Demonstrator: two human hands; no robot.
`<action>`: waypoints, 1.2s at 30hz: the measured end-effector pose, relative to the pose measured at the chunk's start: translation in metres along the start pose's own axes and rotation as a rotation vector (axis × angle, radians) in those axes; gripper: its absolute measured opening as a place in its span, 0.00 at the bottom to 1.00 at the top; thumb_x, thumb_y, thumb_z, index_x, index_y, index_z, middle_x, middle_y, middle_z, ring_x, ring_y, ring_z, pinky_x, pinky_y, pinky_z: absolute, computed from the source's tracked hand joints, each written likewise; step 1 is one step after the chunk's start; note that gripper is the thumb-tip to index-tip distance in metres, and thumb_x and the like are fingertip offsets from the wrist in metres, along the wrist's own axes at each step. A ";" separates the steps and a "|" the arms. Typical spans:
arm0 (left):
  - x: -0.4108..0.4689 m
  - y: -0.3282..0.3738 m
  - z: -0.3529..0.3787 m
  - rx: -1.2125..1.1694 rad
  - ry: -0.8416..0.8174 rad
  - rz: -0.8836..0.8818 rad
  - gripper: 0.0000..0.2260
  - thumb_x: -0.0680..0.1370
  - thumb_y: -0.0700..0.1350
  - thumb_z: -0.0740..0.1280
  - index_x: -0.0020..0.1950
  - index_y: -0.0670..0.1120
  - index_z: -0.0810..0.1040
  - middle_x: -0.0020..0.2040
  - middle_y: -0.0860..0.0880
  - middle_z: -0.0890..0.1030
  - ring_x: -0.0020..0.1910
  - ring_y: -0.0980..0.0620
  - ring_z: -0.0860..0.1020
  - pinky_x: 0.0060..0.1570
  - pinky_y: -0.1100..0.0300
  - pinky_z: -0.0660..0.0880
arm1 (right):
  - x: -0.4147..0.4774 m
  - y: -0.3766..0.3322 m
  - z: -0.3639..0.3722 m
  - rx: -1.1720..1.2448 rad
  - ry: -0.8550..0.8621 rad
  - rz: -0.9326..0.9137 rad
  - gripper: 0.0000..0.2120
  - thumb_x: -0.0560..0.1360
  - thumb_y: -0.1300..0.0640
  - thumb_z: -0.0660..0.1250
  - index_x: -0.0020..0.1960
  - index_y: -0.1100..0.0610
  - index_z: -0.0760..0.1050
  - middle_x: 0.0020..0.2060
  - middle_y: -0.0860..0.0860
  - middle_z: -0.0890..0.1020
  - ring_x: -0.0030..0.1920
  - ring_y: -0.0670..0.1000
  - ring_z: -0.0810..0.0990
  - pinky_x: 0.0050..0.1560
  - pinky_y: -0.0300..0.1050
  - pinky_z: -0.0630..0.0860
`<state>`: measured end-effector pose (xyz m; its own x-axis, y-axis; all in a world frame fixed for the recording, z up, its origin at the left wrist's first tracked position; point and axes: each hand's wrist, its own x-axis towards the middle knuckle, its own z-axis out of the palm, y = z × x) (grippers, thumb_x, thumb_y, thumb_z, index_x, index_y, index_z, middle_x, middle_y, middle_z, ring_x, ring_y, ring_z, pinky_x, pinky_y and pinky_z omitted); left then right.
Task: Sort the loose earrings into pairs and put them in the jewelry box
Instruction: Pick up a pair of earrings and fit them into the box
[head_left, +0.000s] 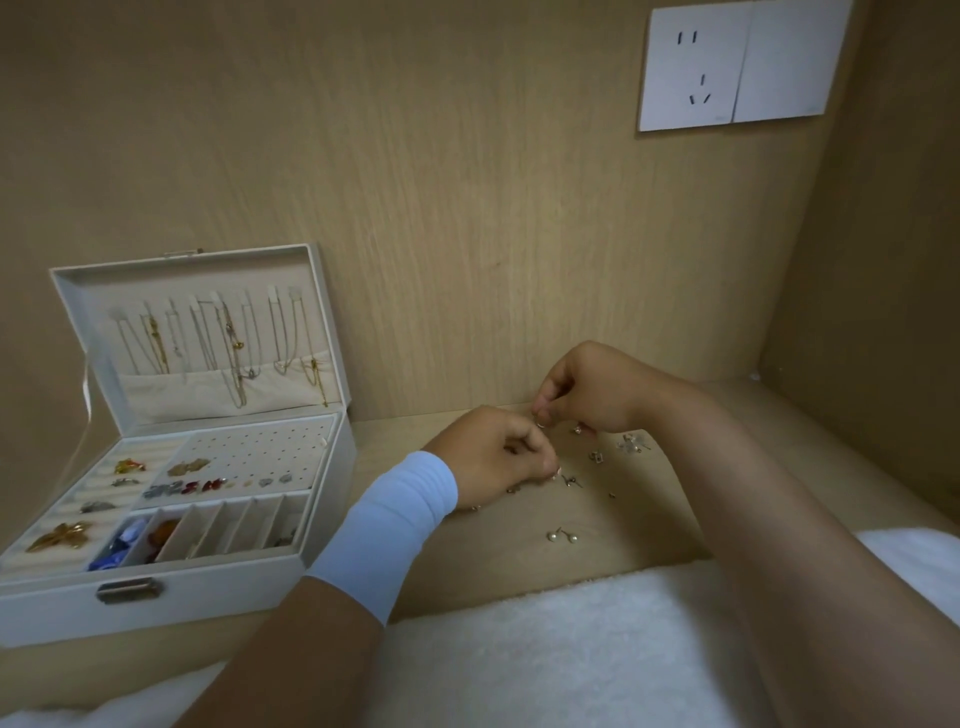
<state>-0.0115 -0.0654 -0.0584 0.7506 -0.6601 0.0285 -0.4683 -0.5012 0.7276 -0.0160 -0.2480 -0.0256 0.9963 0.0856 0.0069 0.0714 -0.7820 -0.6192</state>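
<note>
the left hand (493, 452), a pale blue sleeve (384, 535) on its wrist, is knuckles up with fingers curled downward; if they hold something is too small to tell. just beside it, the bare right hand (587, 392) pinches a small silvery earring (540, 425).

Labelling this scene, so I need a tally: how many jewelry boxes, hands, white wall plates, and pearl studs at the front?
Jewelry box: 1
Hands: 2, left hand, right hand
White wall plates: 2
Pearl studs: 2
Total: 7
</note>
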 end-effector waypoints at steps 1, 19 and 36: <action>-0.001 0.001 0.000 -0.107 0.012 0.006 0.04 0.77 0.43 0.70 0.44 0.47 0.84 0.41 0.56 0.86 0.43 0.57 0.83 0.52 0.58 0.78 | 0.000 0.001 -0.001 0.011 0.003 0.008 0.04 0.73 0.62 0.73 0.43 0.54 0.85 0.29 0.42 0.82 0.27 0.49 0.78 0.32 0.39 0.75; -0.012 -0.003 -0.022 -0.753 -0.064 -0.144 0.05 0.79 0.40 0.64 0.49 0.44 0.79 0.49 0.47 0.86 0.38 0.55 0.79 0.36 0.62 0.67 | -0.002 0.002 -0.001 0.014 -0.018 0.007 0.05 0.75 0.63 0.71 0.44 0.56 0.84 0.32 0.45 0.83 0.28 0.49 0.77 0.32 0.39 0.74; -0.029 -0.022 -0.069 0.271 -0.018 -0.305 0.05 0.76 0.45 0.67 0.43 0.48 0.82 0.41 0.53 0.86 0.44 0.52 0.84 0.57 0.56 0.77 | -0.005 -0.042 0.044 -0.161 -0.326 -0.068 0.07 0.64 0.56 0.81 0.38 0.48 0.85 0.32 0.41 0.83 0.36 0.40 0.79 0.44 0.39 0.76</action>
<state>0.0089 0.0037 -0.0284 0.8670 -0.4670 -0.1739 -0.3334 -0.8030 0.4940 -0.0263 -0.1883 -0.0346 0.9235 0.3125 -0.2225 0.1694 -0.8526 -0.4943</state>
